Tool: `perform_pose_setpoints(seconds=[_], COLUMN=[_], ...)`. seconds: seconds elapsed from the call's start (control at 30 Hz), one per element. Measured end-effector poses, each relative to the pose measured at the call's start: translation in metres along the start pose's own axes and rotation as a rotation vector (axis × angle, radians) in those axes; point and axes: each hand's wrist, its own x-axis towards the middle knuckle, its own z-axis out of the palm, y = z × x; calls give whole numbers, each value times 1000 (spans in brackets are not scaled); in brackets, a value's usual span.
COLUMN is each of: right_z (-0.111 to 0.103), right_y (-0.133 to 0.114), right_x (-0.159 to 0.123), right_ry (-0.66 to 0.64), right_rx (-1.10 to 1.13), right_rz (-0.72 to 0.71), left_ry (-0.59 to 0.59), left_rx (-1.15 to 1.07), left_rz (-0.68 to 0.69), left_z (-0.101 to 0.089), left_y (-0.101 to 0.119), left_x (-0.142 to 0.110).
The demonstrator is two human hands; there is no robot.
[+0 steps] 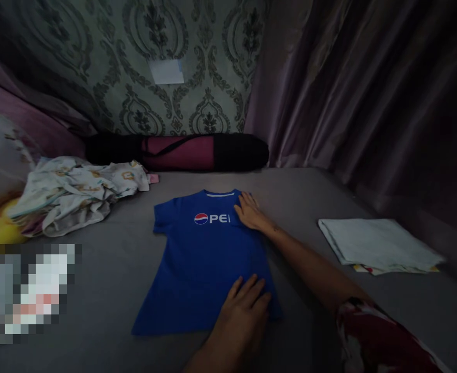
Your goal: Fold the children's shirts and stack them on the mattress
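A blue T-shirt (197,264) lies spread flat on the grey bed sheet, its collar pointing away from me. Across its chest runs a round red, white and blue logo with white letters, partly covered by a hand. My right hand (248,211) rests flat on the right shoulder and sleeve area, fingers extended. Lower down, near the right side of the hem, my left hand (244,311) lies on the fabric with its fingers stretched out. Neither hand visibly grips the cloth.
To the right sits a folded pale cloth (380,242) on the bed. A crumpled patterned garment (84,189) and a yellow object (1,233) are at left. Along the wall lies a black and maroon bolster-shaped bag (182,154). Curtains (310,77) hang at right.
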Motion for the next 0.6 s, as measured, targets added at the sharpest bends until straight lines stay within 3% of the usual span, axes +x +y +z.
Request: perform_pose_setpoints(seconds=[0.13,0.3,0.47,0.6], right_z=[12,-2,-3,2], right_y=[-18,-12,-3,0], right_x=[-8,0,10,14], right_ry=[-69,-174,-11,-94], right_rx=[-9,53,-1,-42], right_rz=[-18,-22,137,169], left_ry=[-35,-59,-61,-51], left_rx=[11,9,9,-1], left_rz=[28,27,19,21], left_z=[3,0,4,3], left_y=[-3,-3,-5,-4], left_x=[0,0,0,0])
